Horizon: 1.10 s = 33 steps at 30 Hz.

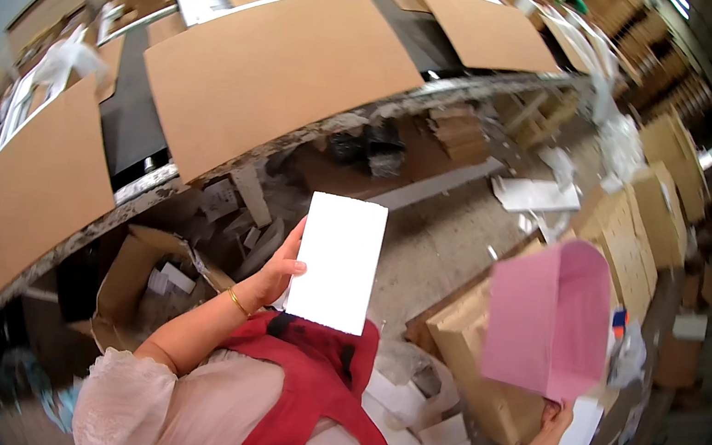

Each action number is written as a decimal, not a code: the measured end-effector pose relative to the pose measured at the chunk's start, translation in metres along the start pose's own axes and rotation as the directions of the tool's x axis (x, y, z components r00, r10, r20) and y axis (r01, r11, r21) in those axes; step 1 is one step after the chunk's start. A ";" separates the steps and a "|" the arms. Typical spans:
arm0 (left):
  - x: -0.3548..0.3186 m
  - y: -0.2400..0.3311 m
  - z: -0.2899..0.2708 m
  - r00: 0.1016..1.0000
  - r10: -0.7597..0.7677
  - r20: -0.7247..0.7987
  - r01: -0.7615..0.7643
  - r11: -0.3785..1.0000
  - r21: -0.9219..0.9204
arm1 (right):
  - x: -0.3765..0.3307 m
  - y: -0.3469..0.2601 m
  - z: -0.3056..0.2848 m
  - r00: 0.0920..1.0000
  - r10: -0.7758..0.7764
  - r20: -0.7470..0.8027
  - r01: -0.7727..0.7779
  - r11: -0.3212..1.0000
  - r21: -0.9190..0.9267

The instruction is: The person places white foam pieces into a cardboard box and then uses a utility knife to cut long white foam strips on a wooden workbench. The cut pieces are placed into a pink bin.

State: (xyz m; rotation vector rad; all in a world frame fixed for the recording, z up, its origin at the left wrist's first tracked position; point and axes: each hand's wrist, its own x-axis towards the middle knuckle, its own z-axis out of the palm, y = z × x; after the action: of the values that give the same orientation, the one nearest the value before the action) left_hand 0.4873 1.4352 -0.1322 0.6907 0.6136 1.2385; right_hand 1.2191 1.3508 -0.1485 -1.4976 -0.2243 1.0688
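My left hand [278,268] grips the left edge of a flat white rectangular card [337,262], held upright in front of my chest. A thin gold bangle sits on that wrist. My right hand [558,413] is stretched out low to the right and holds a pink folded sheet [549,316] by its lower edge; the sheet is blurred and half open like a box sleeve. The fingers of the right hand are mostly hidden behind the pink sheet.
A long workbench [296,131] carries large brown cardboard sheets [268,69]. Under it lie scrap boxes and an open carton [134,271]. Stacks of brown board [640,249] and a brown box [483,364] stand on the floor at right, with white sheets [433,440] near my feet.
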 end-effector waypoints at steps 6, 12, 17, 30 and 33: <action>0.061 -0.005 -0.013 0.964 0.156 -0.214 -0.132 0.983 0.124 | 0.135 0.015 0.040 0.963 -0.070 -0.260 0.078 0.997 0.018; 0.148 -0.026 -0.005 0.834 0.346 -0.429 -0.274 0.936 0.220 | 0.198 0.088 0.124 0.757 -0.409 -0.509 0.405 0.906 -0.125; 0.233 -0.043 0.042 0.749 0.323 -0.578 -0.208 0.943 0.258 | 0.151 0.141 0.311 0.908 -0.267 -0.323 0.199 0.953 -0.228; 0.301 -0.067 0.047 0.730 0.364 -0.578 0.340 0.541 0.769 | 0.049 0.050 0.602 0.147 0.362 0.921 0.796 0.509 -0.327; 0.301 -0.047 0.027 0.653 0.471 -0.593 0.275 0.582 0.765 | 0.048 0.073 0.643 0.022 0.298 0.954 0.904 0.403 -0.146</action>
State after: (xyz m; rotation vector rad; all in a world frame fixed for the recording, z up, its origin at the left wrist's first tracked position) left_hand 0.6028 1.7161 -0.1645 0.9600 2.0094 1.3137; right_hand 0.7565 1.8052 -0.1408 -0.9158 -2.4831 1.3353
